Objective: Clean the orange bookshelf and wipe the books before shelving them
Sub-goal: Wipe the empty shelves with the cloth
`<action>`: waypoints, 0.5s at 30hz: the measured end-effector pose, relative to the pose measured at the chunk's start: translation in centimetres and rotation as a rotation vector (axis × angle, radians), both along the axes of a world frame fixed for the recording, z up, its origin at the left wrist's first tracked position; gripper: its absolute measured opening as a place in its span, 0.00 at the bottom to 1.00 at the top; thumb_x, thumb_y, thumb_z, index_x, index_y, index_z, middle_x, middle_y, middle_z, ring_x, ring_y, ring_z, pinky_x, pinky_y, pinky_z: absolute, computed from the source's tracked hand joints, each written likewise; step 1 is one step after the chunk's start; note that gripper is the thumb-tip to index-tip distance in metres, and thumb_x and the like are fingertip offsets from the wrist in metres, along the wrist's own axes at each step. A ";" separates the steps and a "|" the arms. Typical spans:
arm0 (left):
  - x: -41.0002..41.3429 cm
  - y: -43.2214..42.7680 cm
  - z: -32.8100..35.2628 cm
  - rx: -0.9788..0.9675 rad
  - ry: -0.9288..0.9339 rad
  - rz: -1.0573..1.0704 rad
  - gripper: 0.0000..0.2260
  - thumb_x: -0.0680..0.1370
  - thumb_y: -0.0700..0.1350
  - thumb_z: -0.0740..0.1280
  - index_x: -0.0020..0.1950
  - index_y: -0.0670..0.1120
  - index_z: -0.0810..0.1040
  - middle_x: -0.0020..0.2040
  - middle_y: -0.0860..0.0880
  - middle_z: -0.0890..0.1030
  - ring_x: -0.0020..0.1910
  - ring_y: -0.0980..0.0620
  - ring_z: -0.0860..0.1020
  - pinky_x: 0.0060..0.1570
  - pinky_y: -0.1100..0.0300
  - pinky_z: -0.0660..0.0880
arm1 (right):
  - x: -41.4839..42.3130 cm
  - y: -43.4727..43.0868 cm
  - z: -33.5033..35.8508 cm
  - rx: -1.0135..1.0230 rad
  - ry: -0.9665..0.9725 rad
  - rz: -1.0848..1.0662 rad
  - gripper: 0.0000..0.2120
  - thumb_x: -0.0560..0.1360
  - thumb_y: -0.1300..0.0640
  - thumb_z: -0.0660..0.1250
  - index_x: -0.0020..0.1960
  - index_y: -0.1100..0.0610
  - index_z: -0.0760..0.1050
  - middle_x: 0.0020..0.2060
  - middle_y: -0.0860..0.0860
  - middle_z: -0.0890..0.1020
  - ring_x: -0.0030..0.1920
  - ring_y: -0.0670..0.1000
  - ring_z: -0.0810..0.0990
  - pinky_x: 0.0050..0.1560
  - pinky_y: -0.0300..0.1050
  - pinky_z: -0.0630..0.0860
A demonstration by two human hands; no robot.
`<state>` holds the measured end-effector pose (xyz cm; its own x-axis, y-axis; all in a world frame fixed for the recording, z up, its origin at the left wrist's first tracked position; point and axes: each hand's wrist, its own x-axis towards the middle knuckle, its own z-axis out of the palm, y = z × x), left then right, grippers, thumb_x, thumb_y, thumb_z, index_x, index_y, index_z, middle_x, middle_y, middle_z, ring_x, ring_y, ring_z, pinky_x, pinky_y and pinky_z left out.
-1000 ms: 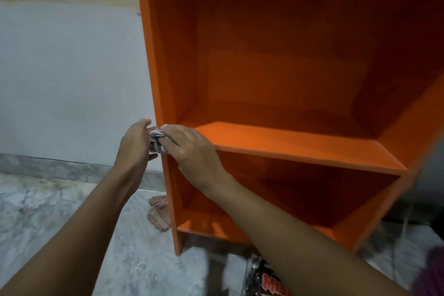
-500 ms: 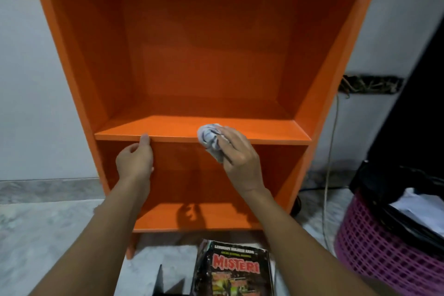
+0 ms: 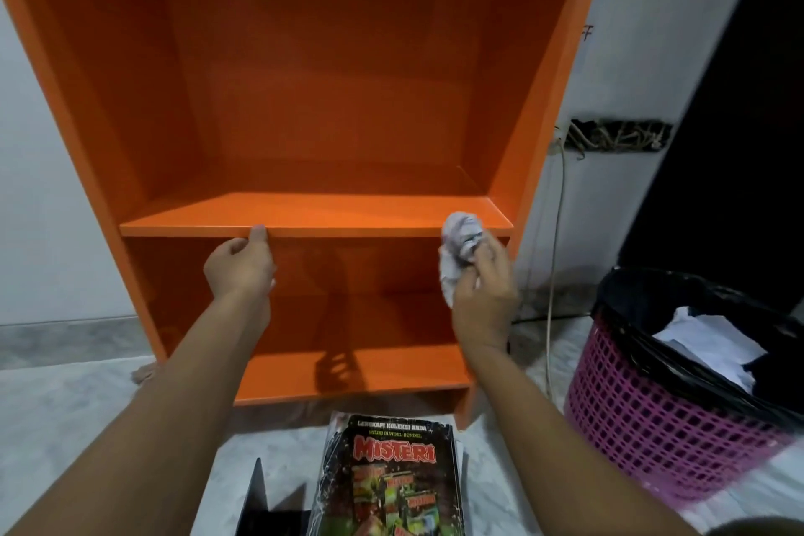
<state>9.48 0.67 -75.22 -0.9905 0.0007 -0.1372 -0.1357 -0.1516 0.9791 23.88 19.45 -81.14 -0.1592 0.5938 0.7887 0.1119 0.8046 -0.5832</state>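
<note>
A smooth, boxy orange bookshelf (image 3: 330, 100) stood against a white wall (image 3: 644, 57). The left hand (image 3: 241, 268) gripped the flat middle shelf (image 3: 313, 215) at its front edge, thumb on top, fingers curled beneath. The right hand (image 3: 485, 296) clutched a crumpled pale cloth (image 3: 457, 248) against the edge's right end. On the marbled floor (image 3: 65, 413) lay a glossy book (image 3: 391, 479) titled "MISTERI", near a pink lattice basket (image 3: 644, 418).

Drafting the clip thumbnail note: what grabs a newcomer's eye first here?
The big orange wooden bookshelf fills most of the view. At its middle shelf's front edge, the right hand holds a crumpled whitish cloth near the right end while the left hand grips the edge further left. On the floor below lies a black "MISTERI" book, with a pink plastic lattice basket lined with a black bag to its right.
</note>
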 end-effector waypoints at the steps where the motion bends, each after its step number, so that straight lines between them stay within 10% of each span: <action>1: 0.0 -0.2 -0.2 -0.014 0.019 -0.009 0.10 0.81 0.50 0.64 0.42 0.48 0.71 0.38 0.51 0.74 0.44 0.48 0.76 0.49 0.52 0.75 | 0.0 -1.1 -0.7 0.015 -0.049 0.070 0.19 0.72 0.75 0.60 0.61 0.65 0.77 0.60 0.56 0.78 0.58 0.51 0.75 0.60 0.35 0.71; 12: -1.0 -5.1 -4.5 -0.341 0.132 -0.141 0.07 0.80 0.52 0.65 0.48 0.50 0.79 0.45 0.51 0.80 0.47 0.50 0.78 0.50 0.54 0.75 | -7.4 -2.6 0.3 0.312 -0.916 0.496 0.19 0.75 0.67 0.61 0.63 0.56 0.76 0.57 0.53 0.77 0.55 0.54 0.75 0.54 0.50 0.74; 15: -1.9 -5.7 -6.7 -0.468 0.086 -0.162 0.09 0.79 0.54 0.66 0.50 0.49 0.79 0.50 0.49 0.80 0.51 0.47 0.77 0.53 0.52 0.74 | -10.3 -2.7 1.2 0.334 -1.045 0.526 0.13 0.74 0.65 0.59 0.42 0.48 0.74 0.42 0.50 0.75 0.46 0.56 0.77 0.40 0.46 0.68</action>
<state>7.57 -5.06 -81.91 -0.9905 0.1139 -0.0771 -0.0365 0.3231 0.9457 13.62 16.71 -79.98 -0.9694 0.0578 0.2385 0.0187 0.9865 -0.1629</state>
